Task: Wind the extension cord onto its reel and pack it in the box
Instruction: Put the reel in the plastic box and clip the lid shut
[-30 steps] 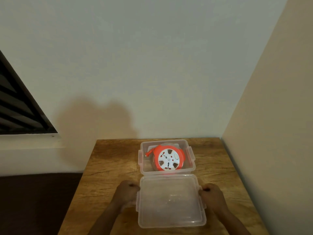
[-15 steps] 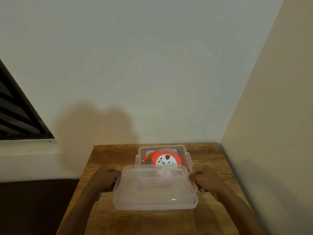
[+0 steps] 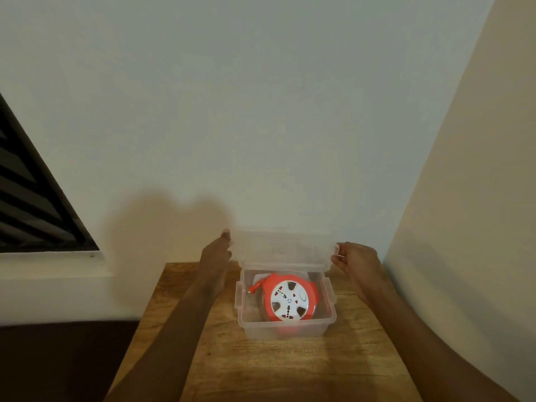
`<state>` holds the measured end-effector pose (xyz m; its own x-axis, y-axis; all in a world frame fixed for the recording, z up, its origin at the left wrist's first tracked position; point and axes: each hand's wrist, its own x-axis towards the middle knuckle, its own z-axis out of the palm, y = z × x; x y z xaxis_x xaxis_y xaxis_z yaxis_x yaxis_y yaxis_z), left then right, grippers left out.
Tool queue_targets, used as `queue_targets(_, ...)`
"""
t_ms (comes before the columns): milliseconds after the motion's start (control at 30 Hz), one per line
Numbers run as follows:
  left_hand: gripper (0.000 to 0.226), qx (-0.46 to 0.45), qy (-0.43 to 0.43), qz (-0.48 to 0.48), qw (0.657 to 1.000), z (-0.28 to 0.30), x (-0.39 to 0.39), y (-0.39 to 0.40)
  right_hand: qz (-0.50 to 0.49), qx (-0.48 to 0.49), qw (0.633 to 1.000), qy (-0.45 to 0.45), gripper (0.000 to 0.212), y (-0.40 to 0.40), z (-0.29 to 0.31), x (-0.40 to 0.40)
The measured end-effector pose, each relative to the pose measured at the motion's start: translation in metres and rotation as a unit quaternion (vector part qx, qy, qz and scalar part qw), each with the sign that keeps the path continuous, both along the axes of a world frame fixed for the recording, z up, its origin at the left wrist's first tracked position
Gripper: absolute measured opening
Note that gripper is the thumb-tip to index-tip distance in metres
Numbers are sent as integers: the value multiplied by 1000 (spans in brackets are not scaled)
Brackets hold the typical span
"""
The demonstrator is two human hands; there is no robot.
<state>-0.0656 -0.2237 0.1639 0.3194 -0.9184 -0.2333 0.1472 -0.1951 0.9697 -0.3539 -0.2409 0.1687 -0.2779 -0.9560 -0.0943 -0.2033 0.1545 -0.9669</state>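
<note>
An orange extension cord reel (image 3: 290,298) with a white socket face lies flat inside a clear plastic box (image 3: 285,329) on the wooden table (image 3: 261,369). Its orange plug (image 3: 255,286) sticks out at the upper left of the reel, inside the box. A clear plastic lid (image 3: 282,249) is held in the air above the box's far edge, tilted up towards the wall. My left hand (image 3: 216,255) grips the lid's left side and my right hand (image 3: 355,258) grips its right side.
The table stands in a corner, with a pale wall behind and a beige wall (image 3: 464,227) close on the right. A dark louvred window (image 3: 32,204) with a white sill is at the left. Dark floor lies left of the table.
Both hands have lifted the lid from the near part of the table, up and away over the box, so it now hangs raised behind the box. The reel is uncovered again.
</note>
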Motion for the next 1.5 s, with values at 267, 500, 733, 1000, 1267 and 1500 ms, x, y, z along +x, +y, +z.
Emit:
queue_targets(267,17,73,8,60,995,-45,4,6,-58,29,997,-35,13,5,-39,-1)
queue_targets(500,27,100,-60,81,990,-79,-9,21,-31,35,999,4,19,12,-78,5)
queue_targets(733,27,78,-138,76,984,-94,-8,23,-1,47,998,34,22,15,-103,2)
queue_targets(1000,26,70,-148,37,986,-105,-1,24,-2,25,995,97,25,18,-122,4)
queue_targets(1267,27,89,-122,12,989,-120,6,30,13,-85,976,201,17,43,-143,14)
queue_targets(1500,29,150,-101,-14,984,-120,16,27,47,-115,977,173,42,48,-152,17)
